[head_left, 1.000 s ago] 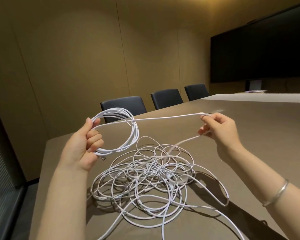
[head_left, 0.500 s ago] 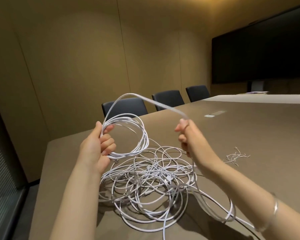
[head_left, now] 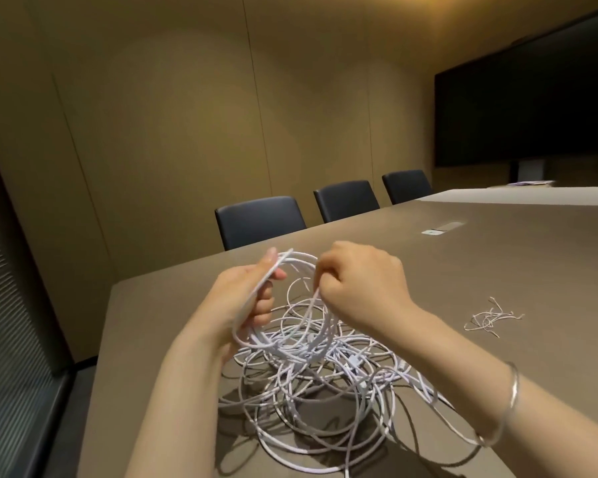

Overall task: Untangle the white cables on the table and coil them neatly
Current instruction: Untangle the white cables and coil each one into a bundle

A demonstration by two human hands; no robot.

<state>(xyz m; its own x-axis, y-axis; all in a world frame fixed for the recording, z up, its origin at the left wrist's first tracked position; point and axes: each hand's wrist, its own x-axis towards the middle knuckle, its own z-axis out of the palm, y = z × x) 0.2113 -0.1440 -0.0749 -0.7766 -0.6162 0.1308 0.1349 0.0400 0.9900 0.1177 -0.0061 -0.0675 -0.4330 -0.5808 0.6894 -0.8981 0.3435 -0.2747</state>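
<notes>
The left hand grips a coil of white cable, fingers curled round the gathered loops with the thumb raised along the top strand. The coil hangs from that hand above the table, its lower arc dipping into the tangled pile beneath. The right hand is close beside the left, knuckles up, fingers curled and pinching a strand at the upper right side of the coil; the exact contact under the fingers is hidden. The two hands are near each other but not touching. The remaining white cable lies as a loose heap of overlapping loops directly below both hands, toward the near left part of the table, with several loops reaching under the right forearm. A thin silver bracelet sits on the right wrist. A small bundle of thin white ties lies on the table, well apart to the right of the pile. Three dark chairs stand along the far edge of the table. A large dark screen occupies the right wall.
</notes>
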